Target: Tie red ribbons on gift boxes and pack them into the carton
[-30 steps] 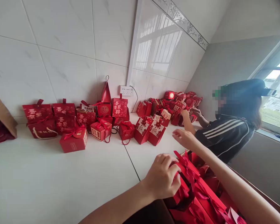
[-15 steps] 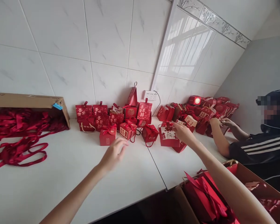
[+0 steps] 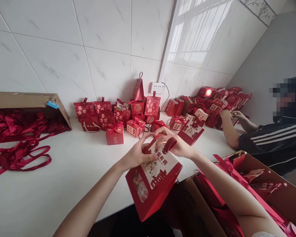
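Both my hands hold one red gift box (image 3: 151, 184) with a white printed panel and a red ribbon handle, lifted above the front edge of the white counter (image 3: 64, 177). My left hand (image 3: 137, 154) grips its top left side. My right hand (image 3: 175, 144) pinches the top at the ribbon handle. Beyond the box, many similar red gift boxes (image 3: 114, 135) stand in a row along the tiled wall.
A cardboard box (image 3: 27, 100) lying on its side at the left spills red ribbons (image 3: 17, 158) onto the counter. An open carton (image 3: 256, 191) of red boxes sits at lower right. A co-worker (image 3: 268, 138) in a striped dark top handles boxes at the far right. A wall socket (image 3: 158, 87) is behind.
My right hand has picked a box out of the row and brought it near. My left hand has joined it on the box. The view has tipped down slightly.
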The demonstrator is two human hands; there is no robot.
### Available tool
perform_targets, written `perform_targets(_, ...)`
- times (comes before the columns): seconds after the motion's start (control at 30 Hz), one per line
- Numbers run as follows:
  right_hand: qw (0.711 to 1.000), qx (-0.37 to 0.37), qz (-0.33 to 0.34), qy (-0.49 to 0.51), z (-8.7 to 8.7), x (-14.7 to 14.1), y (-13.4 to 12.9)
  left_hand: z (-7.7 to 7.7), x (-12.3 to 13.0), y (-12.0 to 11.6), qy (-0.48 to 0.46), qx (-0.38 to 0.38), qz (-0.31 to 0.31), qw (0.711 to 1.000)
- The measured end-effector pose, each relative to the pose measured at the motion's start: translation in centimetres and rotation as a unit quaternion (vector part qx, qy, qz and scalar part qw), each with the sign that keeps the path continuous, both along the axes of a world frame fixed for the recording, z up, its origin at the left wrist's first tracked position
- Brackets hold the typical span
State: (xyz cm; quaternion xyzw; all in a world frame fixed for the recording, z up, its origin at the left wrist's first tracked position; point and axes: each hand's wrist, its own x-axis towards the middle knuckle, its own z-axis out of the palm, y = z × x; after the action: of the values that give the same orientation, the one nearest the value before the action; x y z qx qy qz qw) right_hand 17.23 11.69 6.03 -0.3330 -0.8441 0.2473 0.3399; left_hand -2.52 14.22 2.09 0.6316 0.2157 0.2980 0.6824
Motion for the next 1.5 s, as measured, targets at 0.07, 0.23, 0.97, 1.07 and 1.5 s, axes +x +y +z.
perform_targets(0.07,1.0,-0.026,-0.012,0.013,-0.4,-0.1,0.1,-0.6,-0.5,-0.7,0.015,0.037,0.074,0.996)
perform_targets(0.23,0.983,-0.15,-0.095,0.041,-1.1,0.5,1.0,-5.1,0.0,-2.2,0.074,0.189,0.314,0.927)
perform_targets(0.97,0.971,-0.153,-0.183,0.014,1.8,-2.3,-5.6,1.4,-0.6,-7.6,0.021,0.002,0.268,0.963)
perform_targets(1.07,0.972,-0.164,-0.165,0.036,2.3,-2.0,-6.0,1.9,-0.2,-7.8,0.005,0.004,0.27,0.963)
perform_targets(1.5,0.96,-0.206,-0.166,0.09,3.2,1.0,-7.6,2.6,1.5,-7.9,-0.01,0.0,0.236,0.972)
